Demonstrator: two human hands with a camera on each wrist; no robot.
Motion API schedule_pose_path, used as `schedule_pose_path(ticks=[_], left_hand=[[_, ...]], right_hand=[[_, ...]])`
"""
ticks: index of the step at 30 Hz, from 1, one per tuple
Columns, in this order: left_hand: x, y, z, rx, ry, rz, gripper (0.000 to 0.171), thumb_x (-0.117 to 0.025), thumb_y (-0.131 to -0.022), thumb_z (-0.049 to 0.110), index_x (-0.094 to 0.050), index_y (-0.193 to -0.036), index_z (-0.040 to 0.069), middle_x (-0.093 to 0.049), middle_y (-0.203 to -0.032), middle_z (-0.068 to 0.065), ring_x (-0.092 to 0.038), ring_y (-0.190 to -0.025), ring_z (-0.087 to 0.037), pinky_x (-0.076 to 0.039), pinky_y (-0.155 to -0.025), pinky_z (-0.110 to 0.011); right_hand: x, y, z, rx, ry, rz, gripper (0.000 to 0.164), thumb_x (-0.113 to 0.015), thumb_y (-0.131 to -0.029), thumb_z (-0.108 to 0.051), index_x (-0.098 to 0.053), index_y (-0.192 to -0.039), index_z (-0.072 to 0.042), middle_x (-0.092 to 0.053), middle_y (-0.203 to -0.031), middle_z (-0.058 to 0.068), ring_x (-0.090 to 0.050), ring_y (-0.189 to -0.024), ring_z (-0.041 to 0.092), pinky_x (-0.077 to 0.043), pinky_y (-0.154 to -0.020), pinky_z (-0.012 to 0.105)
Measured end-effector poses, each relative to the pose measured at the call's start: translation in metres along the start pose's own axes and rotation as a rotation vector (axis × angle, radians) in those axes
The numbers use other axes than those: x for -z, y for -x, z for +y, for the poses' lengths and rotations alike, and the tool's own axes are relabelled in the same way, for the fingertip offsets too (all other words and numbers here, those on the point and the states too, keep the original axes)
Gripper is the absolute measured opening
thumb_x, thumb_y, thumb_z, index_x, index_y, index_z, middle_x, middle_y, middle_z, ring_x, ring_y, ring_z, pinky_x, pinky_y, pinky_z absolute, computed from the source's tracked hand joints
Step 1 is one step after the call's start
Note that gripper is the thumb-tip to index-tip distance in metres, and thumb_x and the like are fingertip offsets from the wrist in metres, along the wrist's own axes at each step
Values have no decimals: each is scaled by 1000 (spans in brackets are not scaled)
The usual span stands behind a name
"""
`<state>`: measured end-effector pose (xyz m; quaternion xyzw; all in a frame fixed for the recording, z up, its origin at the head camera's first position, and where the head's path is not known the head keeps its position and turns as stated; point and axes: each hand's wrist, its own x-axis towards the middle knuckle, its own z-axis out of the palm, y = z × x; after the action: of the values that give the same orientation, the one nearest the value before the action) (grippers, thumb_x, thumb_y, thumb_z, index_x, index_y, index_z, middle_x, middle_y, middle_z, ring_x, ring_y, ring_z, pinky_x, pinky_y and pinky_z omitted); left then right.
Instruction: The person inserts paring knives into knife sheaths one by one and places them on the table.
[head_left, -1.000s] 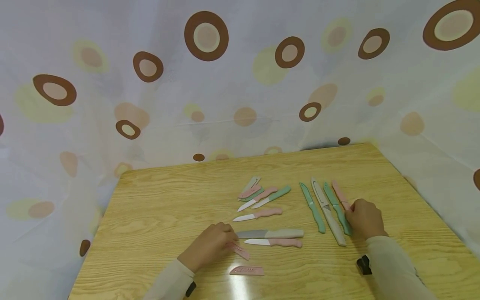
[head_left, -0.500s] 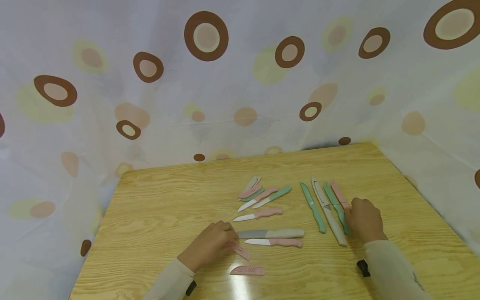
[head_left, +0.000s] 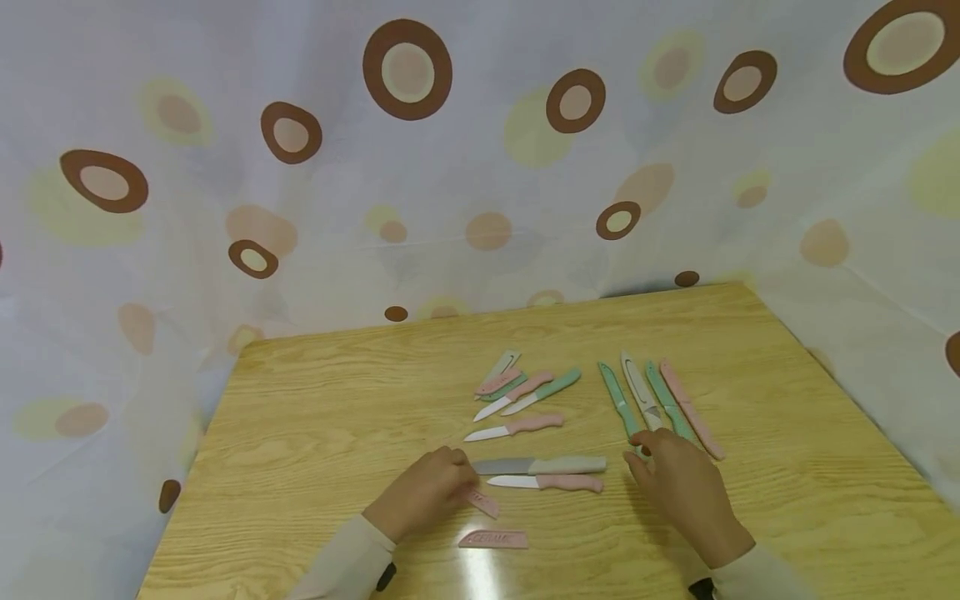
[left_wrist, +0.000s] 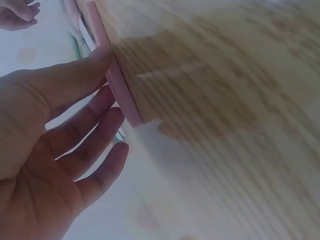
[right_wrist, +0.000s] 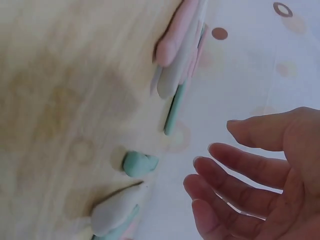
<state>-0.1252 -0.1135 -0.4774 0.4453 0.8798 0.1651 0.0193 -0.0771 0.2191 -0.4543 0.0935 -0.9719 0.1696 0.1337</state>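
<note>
My left hand [head_left: 427, 493] pinches a pink knife sheath [head_left: 483, 502] between thumb and fingers, low over the table. In the left wrist view the sheath [left_wrist: 122, 90] stands edge-on to the wood. A second pink sheath [head_left: 493, 539] lies nearer me. Just right of that hand lie a cream-handled knife [head_left: 567, 466] and a pink-handled knife [head_left: 570, 482], blades bare. My right hand [head_left: 686, 492], fingers loosely spread and holding nothing, hovers over the handle ends of a row: a green sheathed knife [head_left: 617, 396], a cream one [head_left: 637, 383], another green one [head_left: 663, 392] and a pink one [head_left: 697, 417].
Farther back lie bare pink-handled knives [head_left: 536, 423] and a green-handled knife [head_left: 558, 383]. Beside them, cream, pink [head_left: 497, 382] and green sheaths overlap in a small pile. A spotted cloth [head_left: 450, 167] walls the wooden table [head_left: 337, 400] at the back and sides.
My right hand has let go of the pink sheathed knife, now fully visible at the row's right end, and moved left over the cream and green handles. My left hand stays with its sheath.
</note>
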Motion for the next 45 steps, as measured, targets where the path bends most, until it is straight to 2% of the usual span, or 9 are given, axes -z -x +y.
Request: schedule_pose_path(ticks=[5, 15, 20, 24, 27, 30, 35, 41, 45], left_hand=[[-2, 2, 1, 47, -1, -5, 13, -71, -78, 18, -70, -89, 10, -60, -88, 4, -52, -81, -5, -43, -76, -11], [-3, 3, 2, 51, 17, 9, 9, -70, -80, 17, -68, -87, 11, -59, -89, 5, -50, -80, -5, -43, -74, -11], [-3, 1, 0, 41, -21, -2, 11, -69, -81, 20, -69, -89, 12, -60, -88, 5, -51, -80, -5, -44, -75, -13], [0, -1, -3, 52, -87, 1, 15, -66, -86, 24, -67, -93, 11, -62, -90, 4, -56, -81, -8, -47, -76, -21], [7, -2, -4, 61, -115, 67, 16, -66, -87, 23, -64, -97, 11, -63, -92, 4, -57, -82, -8, -48, -76, -24], [18, -4, -4, 49, -117, 184, 19, -69, -84, 19, -62, -100, 10, -62, -92, 3, -55, -80, -8, -48, -73, -24], [34, -5, -4, 15, -123, 349, 25, -73, -80, 17, -61, -101, 9, -61, -93, 3, -54, -78, -6, -48, -70, -24], [39, -4, -7, -25, -124, 400, 25, -73, -80, 17, -60, -100, 10, -61, -94, 3, -53, -79, -6, -47, -68, -23], [40, -4, -7, -43, -122, 413, 24, -72, -80, 16, -61, -100, 9, -62, -94, 4, -53, -80, -6, -47, -68, -23]], right_hand=[[-6, 7, -5, -22, -33, -44, 20, -73, -78, -14, -67, -91, 0, -63, -77, 5, -55, -56, 11, -44, -43, 17], [-10, 7, -7, -16, -50, -66, 18, -72, -79, -16, -68, -90, -2, -64, -77, 4, -58, -61, 14, -49, -49, 22], [-12, 5, -8, -16, -85, -63, 17, -72, -80, -14, -68, -91, -2, -65, -81, 7, -61, -68, 18, -53, -55, 29], [-15, 2, -12, 27, -139, -71, 16, -71, -80, -10, -67, -92, -1, -64, -84, 7, -61, -74, 19, -54, -62, 31], [-17, 0, -17, 53, -162, -110, 17, -71, -80, -11, -68, -94, -2, -63, -84, 4, -60, -76, 17, -53, -65, 28], [-18, -3, -24, 76, -168, -145, 13, -72, -79, -12, -68, -89, -5, -61, -80, -2, -57, -74, 12, -51, -65, 24], [-23, -8, -34, 164, -145, -117, 7, -73, -76, -9, -67, -79, -8, -56, -72, -8, -50, -65, 5, -47, -59, 18], [-38, -8, -46, 310, -104, -49, 10, -76, -72, -9, -67, -77, -8, -58, -73, -5, -52, -66, 8, -51, -63, 23], [-45, -6, -53, 299, -100, -54, 9, -75, -72, -10, -66, -75, -9, -59, -72, -5, -52, -64, 8, -51, -64, 26]])
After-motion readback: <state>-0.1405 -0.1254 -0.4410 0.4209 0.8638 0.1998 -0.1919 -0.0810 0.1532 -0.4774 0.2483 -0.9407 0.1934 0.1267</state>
